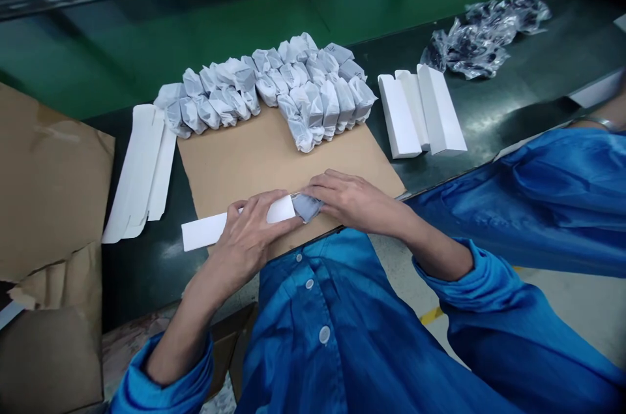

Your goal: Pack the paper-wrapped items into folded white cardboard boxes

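Note:
A long white box [204, 231] lies low over the front of a cardboard sheet [235, 160], with my left hand [249, 228] wrapped round it. At the box's right end, a grey item in thin wrap [307, 207] sticks out of the opening. My right hand [342, 195] holds that wrapped item between its fingers, close to the box's mouth. Several white-wrapped pieces [313, 101] are lined up in rows along the sheet's back part. How far the item reaches inside the box is hidden.
Flattened white cartons [141, 173] lie at the left, beside a large cardboard box [49, 179]. White boxes [443, 111] stand right of the sheet. Plastic-bagged dark parts [474, 42] lie at the back right. Another person's blue sleeve [552, 186] is at the right.

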Demonstrator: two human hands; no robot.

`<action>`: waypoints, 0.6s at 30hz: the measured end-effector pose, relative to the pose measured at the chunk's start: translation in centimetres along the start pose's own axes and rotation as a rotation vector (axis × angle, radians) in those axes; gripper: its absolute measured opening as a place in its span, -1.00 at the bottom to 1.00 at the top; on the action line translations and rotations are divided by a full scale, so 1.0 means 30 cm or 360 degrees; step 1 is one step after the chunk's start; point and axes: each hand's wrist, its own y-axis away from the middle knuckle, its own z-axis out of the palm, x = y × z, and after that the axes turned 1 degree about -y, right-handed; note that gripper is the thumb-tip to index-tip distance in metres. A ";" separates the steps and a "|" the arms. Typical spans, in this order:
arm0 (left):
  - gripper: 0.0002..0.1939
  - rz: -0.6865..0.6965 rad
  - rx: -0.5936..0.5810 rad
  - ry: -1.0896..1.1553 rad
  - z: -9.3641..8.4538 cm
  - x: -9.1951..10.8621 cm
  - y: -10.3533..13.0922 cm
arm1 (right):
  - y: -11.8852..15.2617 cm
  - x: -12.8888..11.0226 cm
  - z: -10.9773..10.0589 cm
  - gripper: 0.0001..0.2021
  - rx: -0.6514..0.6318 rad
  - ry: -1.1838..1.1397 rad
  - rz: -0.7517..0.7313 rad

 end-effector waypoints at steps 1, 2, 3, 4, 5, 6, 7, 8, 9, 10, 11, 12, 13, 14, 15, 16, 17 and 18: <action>-0.43 0.0011 0.0002 0.0001 -0.002 0.000 -0.001 | -0.011 -0.007 0.015 -0.71 0.0050 -0.0002 0.0034; -0.44 0.0026 0.0004 -0.0005 -0.002 -0.001 -0.001 | -0.021 -0.018 0.035 -0.71 0.0100 -0.0001 0.0076; -0.45 0.0037 0.0005 -0.0017 -0.001 -0.003 -0.001 | -0.030 -0.032 0.057 -0.71 0.0149 -0.0005 0.0112; -0.45 0.0037 0.0005 -0.0034 0.001 -0.005 0.000 | -0.035 -0.048 0.079 -0.70 0.0203 -0.0021 0.0139; -0.44 0.0021 0.0012 -0.0053 0.003 -0.008 0.001 | -0.038 -0.066 0.101 -0.68 0.0261 -0.0057 0.0157; -0.43 -0.0006 0.0020 -0.0069 0.006 -0.010 0.004 | -0.038 -0.083 0.119 -0.64 0.0325 -0.0129 0.0171; -0.43 -0.0036 0.0035 -0.0079 0.010 -0.013 0.007 | -0.036 -0.100 0.134 -0.60 0.0401 -0.0243 0.0205; -0.43 -0.0067 0.0062 -0.0080 0.014 -0.017 0.010 | -0.033 -0.114 0.145 -0.57 0.0491 -0.0387 0.0271; -0.45 -0.0097 0.0109 -0.0072 0.018 -0.020 0.014 | -0.032 -0.126 0.152 -0.54 0.0579 -0.0545 0.0365; -0.48 -0.0115 0.0168 -0.0058 0.022 -0.023 0.016 | -0.033 -0.137 0.156 -0.53 0.0646 -0.0702 0.0466; -0.51 -0.0122 0.0236 -0.0040 0.027 -0.024 0.017 | -0.037 -0.147 0.160 -0.53 0.0694 -0.0836 0.0550; -0.52 -0.0128 0.0305 -0.0022 0.032 -0.023 0.016 | -0.046 -0.158 0.165 -0.53 0.0721 -0.0942 0.0607; -0.53 -0.0151 0.0379 -0.0008 0.038 -0.019 0.012 | -0.059 -0.168 0.172 -0.53 0.0720 -0.1038 0.0627; -0.52 -0.0188 0.0449 0.0000 0.045 -0.010 0.006 | -0.075 -0.178 0.181 -0.52 0.0703 -0.1151 0.0621; -0.50 -0.0225 0.0520 -0.0004 0.053 0.004 -0.001 | -0.094 -0.186 0.191 -0.50 0.0692 -0.1287 0.0624; -0.47 -0.0252 0.0588 -0.0019 0.060 0.021 -0.007 | -0.113 -0.189 0.198 -0.49 0.0700 -0.1433 0.0649; -0.42 -0.0260 0.0649 -0.0037 0.067 0.041 -0.009 | -0.130 -0.186 0.201 -0.47 0.0706 -0.1577 0.0688; -0.37 -0.0246 0.0700 -0.0047 0.073 0.058 -0.006 | -0.141 -0.174 0.192 -0.46 0.0708 -0.1693 0.0724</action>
